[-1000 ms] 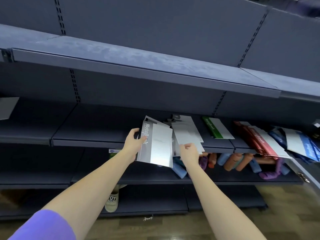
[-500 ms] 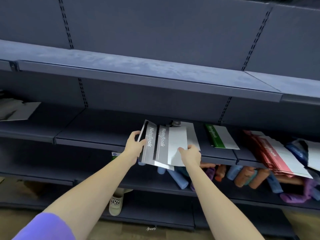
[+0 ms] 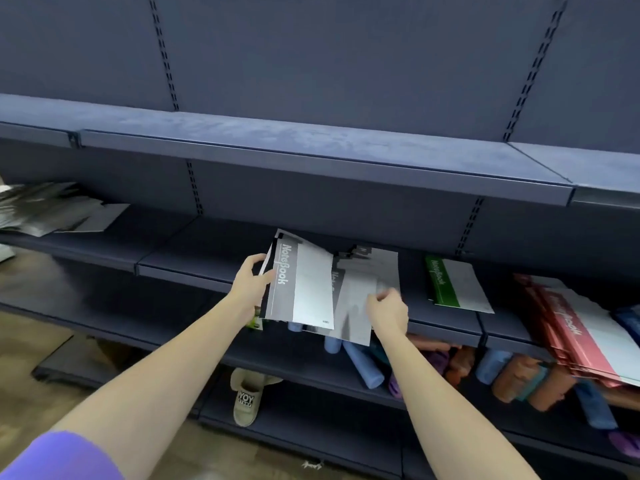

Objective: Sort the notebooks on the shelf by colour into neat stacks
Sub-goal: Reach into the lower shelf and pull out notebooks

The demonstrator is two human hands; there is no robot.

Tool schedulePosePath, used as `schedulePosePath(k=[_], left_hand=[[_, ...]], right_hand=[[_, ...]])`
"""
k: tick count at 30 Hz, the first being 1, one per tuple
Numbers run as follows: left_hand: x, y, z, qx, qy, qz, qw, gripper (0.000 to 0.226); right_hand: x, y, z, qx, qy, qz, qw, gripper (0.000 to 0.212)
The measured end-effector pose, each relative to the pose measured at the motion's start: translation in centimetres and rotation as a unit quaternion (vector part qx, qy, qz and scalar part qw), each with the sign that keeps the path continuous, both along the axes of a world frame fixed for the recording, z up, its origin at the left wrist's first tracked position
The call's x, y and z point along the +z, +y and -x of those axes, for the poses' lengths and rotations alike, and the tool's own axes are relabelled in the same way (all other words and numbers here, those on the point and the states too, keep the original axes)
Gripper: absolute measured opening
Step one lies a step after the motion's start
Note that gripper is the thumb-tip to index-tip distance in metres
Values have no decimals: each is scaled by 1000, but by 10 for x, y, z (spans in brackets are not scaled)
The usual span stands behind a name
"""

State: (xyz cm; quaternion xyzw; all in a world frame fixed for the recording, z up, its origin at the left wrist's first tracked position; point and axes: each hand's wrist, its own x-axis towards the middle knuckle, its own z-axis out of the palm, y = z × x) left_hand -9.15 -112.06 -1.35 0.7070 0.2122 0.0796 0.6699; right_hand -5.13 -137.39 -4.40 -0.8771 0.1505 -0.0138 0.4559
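Gripping grey notebooks — left hand, right hand — over dark shelf.

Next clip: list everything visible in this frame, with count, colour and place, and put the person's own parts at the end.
grey notebooks: several, exact count unclear, grey and white, middle shelf centre, held at the edge.
green notebook: one, green and white, flat on the middle shelf, right of the grey ones.
red notebooks: a stack, count unclear, red and white, middle shelf far right.
grey stack: blurred, grey, middle shelf far left.
rolled items: many, blue, orange, purple, on the shelf below.
shoe: one, beige, bottom shelf.
shelving: dark blue.
left hand: grips the grey notebooks' left edge.
right hand: pinches a grey notebook.
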Motion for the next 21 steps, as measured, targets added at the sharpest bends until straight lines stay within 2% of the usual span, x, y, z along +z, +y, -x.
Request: schedulePosePath(k=[2, 4, 11, 16, 21], left_hand=[[1, -12, -3, -8, -2, 1, 1000, 34], [4, -29, -4, -8, -5, 7, 1000, 32], [-3, -59, -3, 9, -6, 42, 999, 29], [-7, -57, -5, 46, -12, 24, 999, 34], [-9, -45, -3, 69, -18, -9, 997, 34]], right_hand=[[2, 7, 4, 89, -6, -83, 993, 31], [6, 13, 10, 152, 20, -123, 981, 38], [-2, -5, 8, 89, 40, -175, 980, 33], [-4, -20, 6, 48, 26, -135, 989, 25], [-5, -34, 4, 46, 49, -20, 998, 28]])
